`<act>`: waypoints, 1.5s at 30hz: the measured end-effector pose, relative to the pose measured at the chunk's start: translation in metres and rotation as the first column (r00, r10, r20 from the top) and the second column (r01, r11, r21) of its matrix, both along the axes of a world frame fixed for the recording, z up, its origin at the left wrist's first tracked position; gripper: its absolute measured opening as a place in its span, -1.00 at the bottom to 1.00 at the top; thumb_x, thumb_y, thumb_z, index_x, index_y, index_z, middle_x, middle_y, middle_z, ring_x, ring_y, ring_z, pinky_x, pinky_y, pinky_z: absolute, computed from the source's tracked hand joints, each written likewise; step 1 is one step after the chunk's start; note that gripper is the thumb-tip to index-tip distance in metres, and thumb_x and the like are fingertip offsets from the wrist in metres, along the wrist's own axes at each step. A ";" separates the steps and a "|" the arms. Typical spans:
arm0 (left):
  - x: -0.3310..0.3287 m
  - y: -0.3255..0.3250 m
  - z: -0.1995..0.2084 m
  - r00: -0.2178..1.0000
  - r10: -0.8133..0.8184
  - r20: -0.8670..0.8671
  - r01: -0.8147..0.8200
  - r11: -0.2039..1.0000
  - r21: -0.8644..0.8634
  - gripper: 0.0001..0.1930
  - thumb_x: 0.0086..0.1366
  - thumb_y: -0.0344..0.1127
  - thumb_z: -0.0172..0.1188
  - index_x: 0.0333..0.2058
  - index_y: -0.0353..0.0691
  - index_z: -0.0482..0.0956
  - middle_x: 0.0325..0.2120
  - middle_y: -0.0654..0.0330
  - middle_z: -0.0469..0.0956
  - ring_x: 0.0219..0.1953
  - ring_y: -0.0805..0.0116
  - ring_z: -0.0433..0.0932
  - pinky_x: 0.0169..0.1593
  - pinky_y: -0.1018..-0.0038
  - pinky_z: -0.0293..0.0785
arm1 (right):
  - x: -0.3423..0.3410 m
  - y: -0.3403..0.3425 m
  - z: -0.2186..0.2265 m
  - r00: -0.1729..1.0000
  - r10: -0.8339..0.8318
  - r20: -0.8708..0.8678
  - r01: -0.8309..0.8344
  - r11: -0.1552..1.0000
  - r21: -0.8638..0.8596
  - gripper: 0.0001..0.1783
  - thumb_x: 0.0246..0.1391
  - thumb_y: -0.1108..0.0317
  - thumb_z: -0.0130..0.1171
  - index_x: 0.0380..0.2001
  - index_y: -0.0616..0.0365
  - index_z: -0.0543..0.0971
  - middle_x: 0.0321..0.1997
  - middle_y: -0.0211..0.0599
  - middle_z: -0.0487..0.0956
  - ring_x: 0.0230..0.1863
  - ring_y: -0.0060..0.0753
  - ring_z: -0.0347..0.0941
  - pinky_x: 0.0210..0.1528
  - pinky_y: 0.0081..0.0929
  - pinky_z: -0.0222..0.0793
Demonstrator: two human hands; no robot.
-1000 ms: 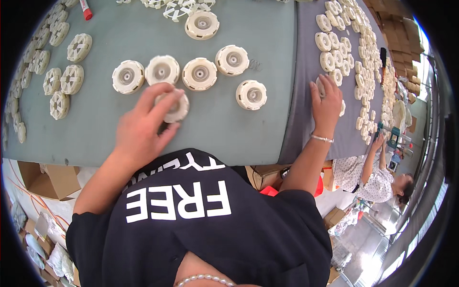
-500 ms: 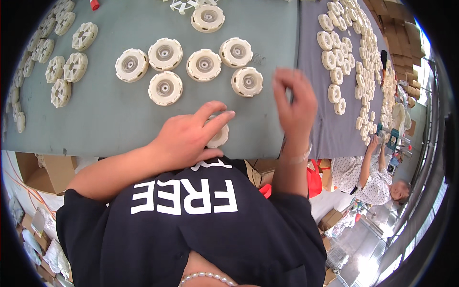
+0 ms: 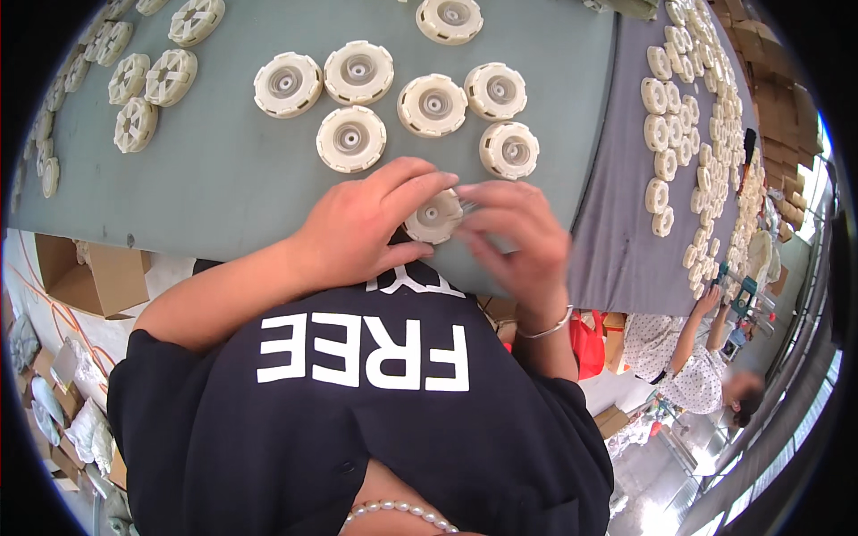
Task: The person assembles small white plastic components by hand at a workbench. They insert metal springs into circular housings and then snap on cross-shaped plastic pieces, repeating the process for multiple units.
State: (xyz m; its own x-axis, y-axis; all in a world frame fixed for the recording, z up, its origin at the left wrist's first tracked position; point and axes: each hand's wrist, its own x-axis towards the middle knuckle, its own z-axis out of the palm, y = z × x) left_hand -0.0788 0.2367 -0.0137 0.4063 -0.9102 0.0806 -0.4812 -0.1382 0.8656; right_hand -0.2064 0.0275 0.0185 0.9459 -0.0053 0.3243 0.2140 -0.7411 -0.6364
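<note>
**Disc pinched between both hands at the near table edge**

The cream ribbed plastic disc point(image 3: 433, 217) lies flat, hub up, at the near edge of the grey-green table point(image 3: 223, 188). The left hand point(image 3: 357, 228) grasps it from 9 o'clock, the right hand point(image 3: 523, 241) from 3 o'clock, equally close. 5 matching discs point(image 3: 351, 138) sit at 12 o'clock, well apart.

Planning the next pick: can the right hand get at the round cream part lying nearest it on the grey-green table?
Probably yes: the right hand is at the held disc, and the nearest cream part lies just beyond on the table, nothing between.
</note>
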 end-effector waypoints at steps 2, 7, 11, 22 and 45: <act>0.000 -0.002 0.000 1.000 -0.001 -0.008 0.001 1.000 0.001 -0.19 0.01 -0.32 0.59 0.29 -0.15 0.49 0.13 0.07 0.54 0.06 0.03 0.62 0.02 0.24 0.66 | 0.000 0.020 -0.002 0.999 -0.023 -0.023 0.019 0.991 -0.132 -0.76 -0.08 0.41 0.49 -0.30 0.05 0.66 -0.08 -0.39 0.67 0.01 -0.20 0.60 0.08 -0.23 0.46; 0.001 0.000 0.000 1.000 -0.009 -0.008 0.009 1.000 0.018 -0.23 0.05 -0.32 0.56 0.27 -0.18 0.48 0.15 0.07 0.55 0.09 0.02 0.62 0.03 0.25 0.66 | 0.007 0.024 0.008 0.998 -0.011 -0.066 -0.004 0.978 -0.209 -0.80 -0.10 0.43 0.43 -0.34 0.04 0.64 -0.15 -0.42 0.59 0.00 -0.19 0.53 0.07 -0.22 0.39; 0.003 0.005 0.002 1.000 0.010 -0.010 -0.009 0.999 0.033 -0.23 0.07 -0.32 0.55 0.28 -0.19 0.45 0.16 0.08 0.54 0.10 0.01 0.62 0.03 0.24 0.66 | 0.023 0.022 0.014 0.988 0.097 -0.120 -0.124 0.962 -0.245 -0.81 -0.10 0.42 0.42 -0.37 0.04 0.62 -0.22 -0.40 0.56 -0.04 -0.23 0.53 0.04 -0.25 0.40; 0.015 0.021 0.019 0.998 -0.049 0.051 0.043 0.993 0.112 -0.23 0.10 -0.32 0.53 0.31 -0.10 0.46 0.20 0.13 0.50 0.07 0.00 0.63 0.00 0.20 0.65 | 0.086 -0.181 0.016 0.786 -0.603 0.137 0.592 0.669 -0.449 -0.58 0.15 0.11 0.41 0.00 0.08 0.69 0.27 -0.09 0.59 0.35 -0.04 0.44 0.37 -0.06 0.32; 0.026 0.021 0.008 0.998 -0.046 0.043 0.037 0.981 0.188 -0.26 -0.04 -0.32 0.61 0.20 -0.16 0.60 0.20 0.11 0.57 0.03 0.09 0.66 -0.15 0.34 0.65 | -0.017 -0.210 -0.033 0.654 -0.744 0.138 0.735 0.581 -0.349 -0.10 0.03 -0.32 0.39 0.38 -0.16 0.51 0.63 -0.05 0.21 0.62 0.16 0.05 0.56 0.31 -0.09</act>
State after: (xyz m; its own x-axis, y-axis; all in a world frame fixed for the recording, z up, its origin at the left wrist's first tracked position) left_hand -0.0527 0.2575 -0.0061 0.3675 -0.9270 -0.0747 -0.5293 -0.2745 0.8028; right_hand -0.2229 -0.1829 -0.0145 0.6728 -0.6000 0.4328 -0.5193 -0.7997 -0.3013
